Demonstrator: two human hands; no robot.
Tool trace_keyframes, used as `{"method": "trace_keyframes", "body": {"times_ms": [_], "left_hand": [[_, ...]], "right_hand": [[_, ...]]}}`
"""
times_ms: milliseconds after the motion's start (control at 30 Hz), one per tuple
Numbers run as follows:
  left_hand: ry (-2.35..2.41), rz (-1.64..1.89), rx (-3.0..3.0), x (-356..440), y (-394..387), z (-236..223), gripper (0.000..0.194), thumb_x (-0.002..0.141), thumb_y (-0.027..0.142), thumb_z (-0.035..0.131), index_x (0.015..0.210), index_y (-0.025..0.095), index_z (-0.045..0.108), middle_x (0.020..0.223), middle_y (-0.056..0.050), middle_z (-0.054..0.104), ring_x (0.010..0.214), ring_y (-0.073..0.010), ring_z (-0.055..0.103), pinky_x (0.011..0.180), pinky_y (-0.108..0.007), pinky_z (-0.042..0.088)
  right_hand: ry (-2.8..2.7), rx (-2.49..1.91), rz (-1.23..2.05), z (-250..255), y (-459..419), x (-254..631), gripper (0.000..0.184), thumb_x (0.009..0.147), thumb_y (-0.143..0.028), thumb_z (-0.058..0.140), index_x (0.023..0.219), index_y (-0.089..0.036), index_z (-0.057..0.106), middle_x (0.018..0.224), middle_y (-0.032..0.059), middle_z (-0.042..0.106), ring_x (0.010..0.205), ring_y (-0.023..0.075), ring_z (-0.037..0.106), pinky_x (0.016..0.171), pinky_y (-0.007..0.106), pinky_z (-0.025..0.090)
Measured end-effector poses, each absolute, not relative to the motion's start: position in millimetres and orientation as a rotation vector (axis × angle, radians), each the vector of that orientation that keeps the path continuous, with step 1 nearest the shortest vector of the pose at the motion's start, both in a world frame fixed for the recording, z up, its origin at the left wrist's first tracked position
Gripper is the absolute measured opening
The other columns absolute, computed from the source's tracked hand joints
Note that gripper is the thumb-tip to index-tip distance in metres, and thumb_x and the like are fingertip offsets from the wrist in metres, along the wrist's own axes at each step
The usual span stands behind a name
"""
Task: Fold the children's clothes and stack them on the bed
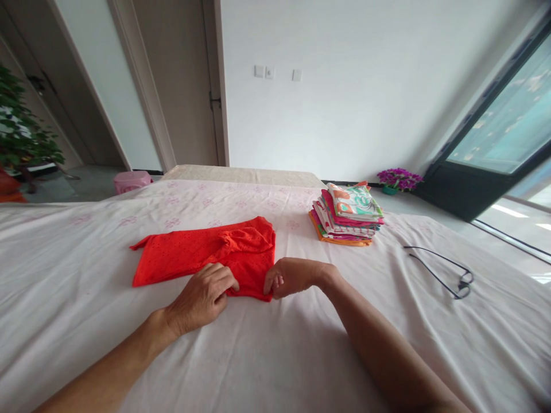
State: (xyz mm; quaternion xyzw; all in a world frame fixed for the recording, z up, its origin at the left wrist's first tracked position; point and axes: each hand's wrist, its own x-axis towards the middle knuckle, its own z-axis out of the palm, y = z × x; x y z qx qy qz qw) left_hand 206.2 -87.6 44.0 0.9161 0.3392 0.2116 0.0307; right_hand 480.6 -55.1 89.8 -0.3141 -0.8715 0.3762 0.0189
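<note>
A red garment (185, 252) with small eyelet holes lies folded lengthwise on the bed sheet (258, 355); I cannot tell exactly what kind of garment it is. A bunched part of it rests on top near its right end. My left hand (206, 292) is closed on the near edge, fingers curled over the cloth. At the right end, my right hand (288, 278) pinches the near corner with bent fingers. Both hands touch the fabric, and its far left corner sticks out in a small point.
Right of the garment stands a stack of folded clothes (346, 215). A pair of glasses (465, 282) lies farther right on the sheet. Beyond the bed are a pink stool (132, 180), a pot of purple flowers (398, 179) and a leafy plant (26, 126).
</note>
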Motion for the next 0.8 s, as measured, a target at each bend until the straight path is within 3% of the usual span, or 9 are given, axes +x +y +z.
{"method": "trace_keyframes", "body": {"times_ms": [100, 233, 333, 433, 533, 600, 700, 800], "left_hand": [[1.053, 0.602, 2.798, 205.0, -88.6, 54.2, 0.033, 0.067, 0.001, 0.05, 0.086, 0.024, 0.063, 0.082, 0.0, 0.064, 0.081, -0.0191, 0.055, 0.079, -0.035, 0.04], [1.028, 0.666, 2.74, 208.6, -87.4, 64.2, 0.008, 0.081, 0.02, 0.056, 0.085, 0.023, 0.061, 0.088, -0.002, 0.065, 0.084, -0.0194, 0.056, 0.084, -0.036, 0.041], [1.015, 0.705, 2.665, 214.7, -89.2, 62.4, 0.013, 0.09, 0.027, 0.05, 0.09, 0.021, 0.062, 0.091, -0.003, 0.064, 0.087, -0.0184, 0.057, 0.084, -0.033, 0.043], [0.972, 0.605, 2.631, 218.9, -94.1, 58.3, 0.015, 0.091, 0.029, 0.05, 0.085, 0.022, 0.062, 0.086, -0.002, 0.064, 0.082, -0.017, 0.056, 0.078, -0.03, 0.044], [1.0, 0.628, 2.519, 217.5, -92.4, 55.6, 0.023, 0.095, 0.032, 0.045, 0.083, 0.023, 0.063, 0.081, 0.0, 0.065, 0.079, -0.0157, 0.058, 0.077, -0.029, 0.044], [1.177, 0.802, 2.354, 212.9, -82.2, 53.4, 0.028, 0.097, 0.034, 0.04, 0.084, 0.023, 0.062, 0.082, 0.0, 0.067, 0.079, -0.0147, 0.06, 0.077, -0.027, 0.045], [1.517, 1.017, 2.125, 203.3, -54.6, 48.6, 0.023, 0.092, 0.038, 0.046, 0.089, 0.022, 0.063, 0.091, -0.002, 0.071, 0.083, -0.016, 0.064, 0.078, -0.027, 0.047], [1.76, 0.925, 1.977, 196.9, -23.9, 43.7, 0.033, 0.086, 0.047, 0.053, 0.103, 0.022, 0.064, 0.102, -0.006, 0.073, 0.088, -0.0201, 0.068, 0.076, -0.029, 0.048]], "right_hand": [[-2.629, -1.019, 1.236, 88.7, -53.0, 478.9, 0.025, 0.076, -0.012, 0.06, 0.093, -0.021, 0.077, 0.083, -0.0028, 0.074, 0.071, 0.0125, 0.065, 0.062, 0.018, 0.045], [-2.356, -1.144, 0.849, 79.5, -45.7, 470.8, 0.027, 0.079, -0.01, 0.056, 0.096, -0.019, 0.075, 0.09, 0.0011, 0.074, 0.078, 0.014, 0.064, 0.07, 0.022, 0.046], [-2.385, -1.077, 0.649, 69.7, -43.7, 465.1, 0.033, 0.073, -0.008, 0.062, 0.101, -0.021, 0.074, 0.098, 0.0026, 0.072, 0.084, 0.0153, 0.062, 0.074, 0.023, 0.045], [-2.603, -1.038, 0.807, 67.3, -45.8, 465.6, 0.032, 0.068, -0.008, 0.064, 0.095, -0.022, 0.074, 0.085, -0.0019, 0.071, 0.07, 0.0121, 0.059, 0.062, 0.02, 0.041], [-2.61, -1.1, 0.968, 71.7, -45.2, 469.9, 0.025, 0.072, -0.01, 0.06, 0.089, -0.021, 0.074, 0.075, -0.0038, 0.069, 0.063, 0.011, 0.058, 0.057, 0.019, 0.039], [-2.445, -1.194, 0.905, 73.7, -40.8, 471.7, 0.021, 0.076, -0.011, 0.057, 0.087, -0.02, 0.074, 0.079, -0.0016, 0.071, 0.068, 0.0127, 0.061, 0.062, 0.021, 0.042], [-2.153, -1.346, 0.572, 68.8, -29.9, 470.8, 0.024, 0.08, -0.012, 0.056, 0.097, -0.019, 0.072, 0.096, 0.0039, 0.073, 0.084, 0.0168, 0.064, 0.077, 0.026, 0.046], [-2.05, -1.444, 0.392, 55.2, -18.5, 467.3, 0.033, 0.084, -0.016, 0.056, 0.115, -0.019, 0.066, 0.112, 0.009, 0.069, 0.099, 0.0206, 0.062, 0.087, 0.031, 0.045]]}}
